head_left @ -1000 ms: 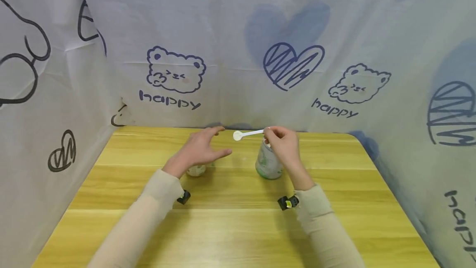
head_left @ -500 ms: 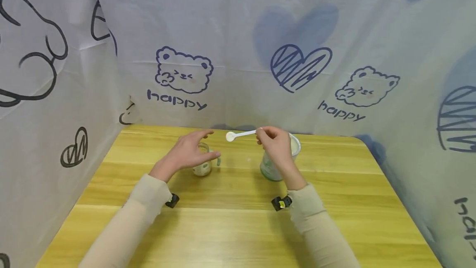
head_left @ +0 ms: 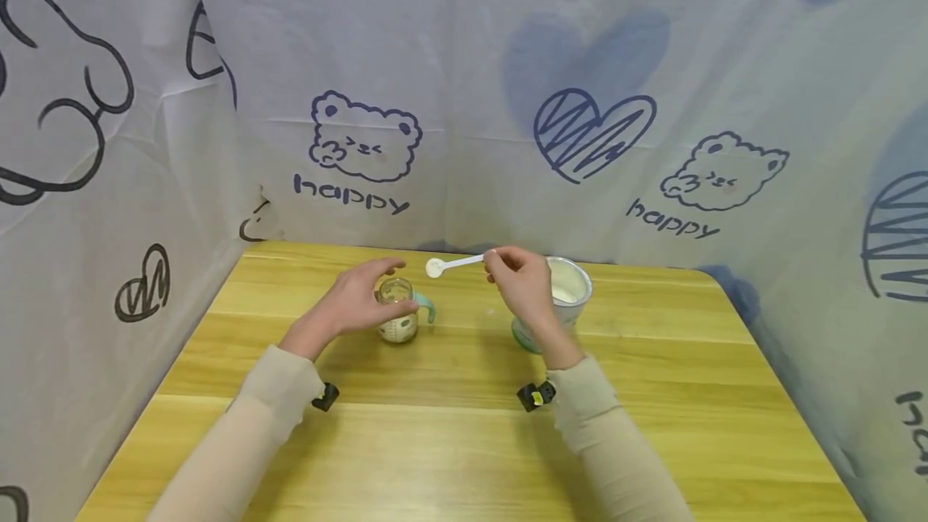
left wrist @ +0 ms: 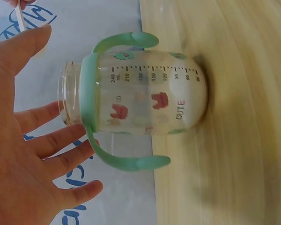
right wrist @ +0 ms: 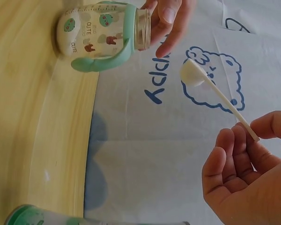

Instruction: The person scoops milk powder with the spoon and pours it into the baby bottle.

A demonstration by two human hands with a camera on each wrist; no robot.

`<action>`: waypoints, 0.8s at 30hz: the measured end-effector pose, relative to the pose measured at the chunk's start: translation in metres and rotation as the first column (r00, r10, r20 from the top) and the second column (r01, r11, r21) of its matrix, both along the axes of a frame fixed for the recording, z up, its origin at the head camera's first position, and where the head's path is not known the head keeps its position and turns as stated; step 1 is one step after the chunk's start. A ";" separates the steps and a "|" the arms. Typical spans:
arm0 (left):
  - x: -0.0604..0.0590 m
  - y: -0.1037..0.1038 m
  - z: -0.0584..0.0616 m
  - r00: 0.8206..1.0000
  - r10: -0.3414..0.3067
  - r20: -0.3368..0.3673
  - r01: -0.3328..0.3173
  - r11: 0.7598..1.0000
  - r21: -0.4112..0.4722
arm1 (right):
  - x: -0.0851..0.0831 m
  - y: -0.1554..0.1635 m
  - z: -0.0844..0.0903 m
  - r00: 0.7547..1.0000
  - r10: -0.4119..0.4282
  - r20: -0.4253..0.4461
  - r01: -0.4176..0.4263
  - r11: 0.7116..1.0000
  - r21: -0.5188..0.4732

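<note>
A clear baby bottle (head_left: 398,316) with green handles and no lid stands on the wooden table (head_left: 449,441); some white powder lies at its bottom. My left hand (head_left: 358,298) cups around its neck with straight, spread fingers (left wrist: 42,140), not gripping the bottle (left wrist: 140,101). My right hand (head_left: 507,272) pinches the handle end of a white scoop (head_left: 451,264), holding the scoop's bowl in the air just right of the bottle's mouth. In the right wrist view the scoop (right wrist: 210,89) hangs beside the bottle (right wrist: 100,35). An open can (head_left: 569,296) of white powder stands behind my right hand.
Printed white cloth (head_left: 464,103) with bears and hearts walls the table on the left, back and right. Bare wood stretches in front of my arms. A small black device sits on each wrist. The can's green rim (right wrist: 47,218) shows at the bottom of the right wrist view.
My right hand has carried the scoop leftward, off the can and toward the bottle. My left hand has drawn back, so the bottle's mouth now shows.
</note>
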State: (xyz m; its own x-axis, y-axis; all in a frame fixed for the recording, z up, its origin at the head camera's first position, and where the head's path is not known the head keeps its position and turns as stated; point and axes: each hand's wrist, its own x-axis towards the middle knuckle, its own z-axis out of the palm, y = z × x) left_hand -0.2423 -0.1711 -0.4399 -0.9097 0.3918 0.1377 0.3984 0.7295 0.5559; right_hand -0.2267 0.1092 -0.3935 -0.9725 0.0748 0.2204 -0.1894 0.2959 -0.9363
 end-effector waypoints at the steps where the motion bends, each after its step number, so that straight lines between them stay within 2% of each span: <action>1: 0.001 -0.001 -0.001 1.000 0.004 0.005 -0.004 1.000 0.002 | 0.000 -0.002 0.000 1.000 0.002 -0.004 -0.002 1.000 0.001; 6: 0.003 -0.007 -0.004 0.999 0.021 0.031 -0.022 1.000 0.008 | 0.000 -0.009 -0.004 1.000 0.007 -0.021 -0.007 1.000 -0.002; 15: 0.005 -0.014 -0.011 0.999 0.022 0.040 -0.023 1.000 0.012 | 0.000 -0.019 -0.007 1.000 0.027 0.002 -0.027 0.999 0.024; 24: 0.005 -0.020 -0.020 0.997 0.050 0.063 -0.051 0.999 0.007 | 0.001 -0.029 -0.007 0.999 0.039 -0.016 -0.037 0.994 0.106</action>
State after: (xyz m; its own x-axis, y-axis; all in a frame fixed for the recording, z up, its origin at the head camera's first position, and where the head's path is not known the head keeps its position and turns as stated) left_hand -0.2373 -0.1913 -0.4601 -0.9352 0.3444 0.0826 0.3253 0.7430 0.5850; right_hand -0.2255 0.0805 -0.4009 -0.9701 0.0134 0.2422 -0.2185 0.3852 -0.8966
